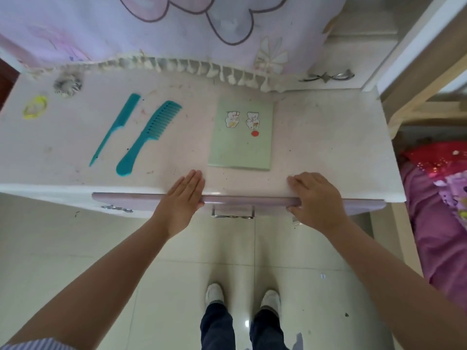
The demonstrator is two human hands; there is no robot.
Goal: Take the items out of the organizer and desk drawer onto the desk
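Observation:
On the pale desk top [316, 137] lie a wide-tooth teal comb [147, 140], a thin teal tail comb [116, 127], a green notebook [241, 135] with two stickers, a yellow hair tie [35, 107] and a grey scrunchie [67, 84]. The lilac drawer front [242, 200] sits almost flush under the desk's near edge. My left hand [183, 198] lies flat over that edge, fingers together, thumb under the drawer's top rim. My right hand [316, 198] curls over the rim further right. A metal handle [232, 213] hangs between them.
A sheer curtain [177, 29] with tassels drapes over the desk's back edge. To the right stand a wooden frame [417, 79] and a bed with pink bedding [439, 210]. Another drawer handle [117, 208] shows lower left. My feet [242, 296] stand on tiled floor.

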